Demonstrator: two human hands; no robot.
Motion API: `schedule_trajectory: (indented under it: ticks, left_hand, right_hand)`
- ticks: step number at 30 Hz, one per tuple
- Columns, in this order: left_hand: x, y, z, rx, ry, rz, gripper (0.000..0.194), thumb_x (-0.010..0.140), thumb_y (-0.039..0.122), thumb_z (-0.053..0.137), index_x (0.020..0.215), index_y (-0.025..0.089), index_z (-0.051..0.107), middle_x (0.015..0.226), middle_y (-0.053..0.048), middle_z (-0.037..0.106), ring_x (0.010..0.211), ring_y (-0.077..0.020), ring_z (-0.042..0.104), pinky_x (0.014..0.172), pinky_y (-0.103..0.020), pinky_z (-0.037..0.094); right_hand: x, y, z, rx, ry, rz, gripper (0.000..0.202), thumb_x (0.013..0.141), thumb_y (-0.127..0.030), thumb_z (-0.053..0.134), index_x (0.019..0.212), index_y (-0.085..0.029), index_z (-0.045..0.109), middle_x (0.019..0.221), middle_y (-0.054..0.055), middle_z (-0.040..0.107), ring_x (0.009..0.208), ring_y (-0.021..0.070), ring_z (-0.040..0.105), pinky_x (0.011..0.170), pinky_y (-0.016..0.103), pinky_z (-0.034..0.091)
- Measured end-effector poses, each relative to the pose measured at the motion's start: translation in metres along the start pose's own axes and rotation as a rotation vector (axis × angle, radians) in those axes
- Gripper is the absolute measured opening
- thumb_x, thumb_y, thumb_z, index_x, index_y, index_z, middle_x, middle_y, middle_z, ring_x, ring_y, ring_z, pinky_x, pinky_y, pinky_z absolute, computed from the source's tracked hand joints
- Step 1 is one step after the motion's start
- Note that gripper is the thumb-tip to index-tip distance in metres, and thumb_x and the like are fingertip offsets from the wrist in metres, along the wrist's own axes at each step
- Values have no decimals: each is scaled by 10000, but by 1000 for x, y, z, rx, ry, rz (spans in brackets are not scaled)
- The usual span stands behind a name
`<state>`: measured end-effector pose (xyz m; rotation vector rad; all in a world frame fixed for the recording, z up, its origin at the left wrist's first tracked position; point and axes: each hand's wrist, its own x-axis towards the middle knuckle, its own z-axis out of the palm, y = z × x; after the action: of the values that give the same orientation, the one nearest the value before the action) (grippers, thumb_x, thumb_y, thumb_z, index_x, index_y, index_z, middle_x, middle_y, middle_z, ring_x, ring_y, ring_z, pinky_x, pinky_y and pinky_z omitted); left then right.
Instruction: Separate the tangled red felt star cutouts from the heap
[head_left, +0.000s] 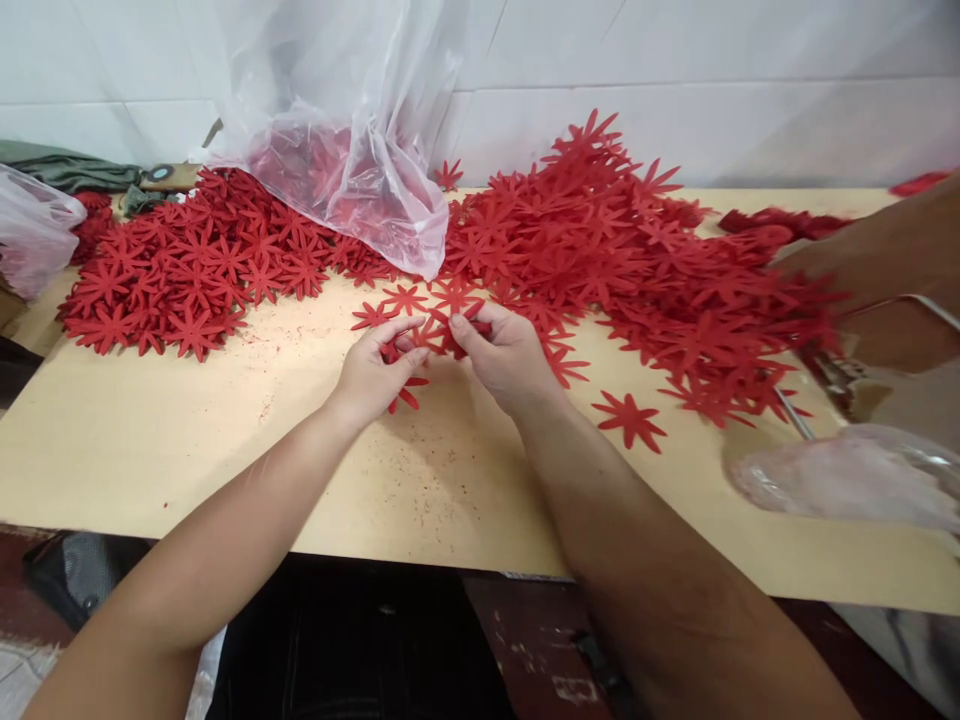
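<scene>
Both hands meet over the middle of the pale tabletop (300, 480). My left hand (379, 368) pinches a red flower-shaped piece (426, 335) between thumb and fingers. Close beside it, my right hand (499, 355) is closed on red petals, thumb on top; whether these belong to the same piece cannot be made out. Loose red flower pieces lie behind the hands, and one (409, 395) shows below my left hand. Another single piece (631, 420) rests to the right of my right wrist.
A heap of red flowers (187, 265) stands at the left and a larger heap (585, 240) at the right. Between them hangs a clear plastic bag (375, 190). More plastic (847, 475) and a cardboard box (892, 250) are at the right edge.
</scene>
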<state>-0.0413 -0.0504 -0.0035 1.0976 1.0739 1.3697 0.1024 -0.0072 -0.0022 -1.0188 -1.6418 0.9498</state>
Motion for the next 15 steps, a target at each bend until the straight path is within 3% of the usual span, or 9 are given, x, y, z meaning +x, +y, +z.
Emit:
schedule_trajectory:
  ticks: [5,7,11,15]
  left_hand:
    - [-1,2,3,1,4,6,122,721,271,687,769,162,665,652,35,546,621,-64,470,642,-226,413]
    - [-2,8,2,-39,-17,-58,240,759,390,653,704,157,653,586,33,517,578,-64,453,601,-227,394]
    - [-2,18,0,-112,-82,-238,444,763,564,593,673,135,664,628,-23,606,590,-80,506,607,-244,418]
    - [0,20,-2,-208,-70,-268,329,721,462,689,696,135,661,690,-20,650,642,-78,558,702,-243,464]
  right_hand:
    - [-1,-1,-1,-337,202,-418,109,816,-283,583,774,-198,636,800,48,581,777,165,570,707,356,485]
    - [-4,-8,-2,-460,257,-538,123,840,-271,555,804,-216,659,823,51,567,802,171,553,737,376,475]
    - [-11,-19,-1,-625,303,-663,149,856,-275,530,803,-258,668,810,50,512,819,186,489,758,407,437]
    - [-14,-18,5,-705,274,-762,203,861,-213,486,801,-277,669,816,57,519,838,199,466,797,440,403]
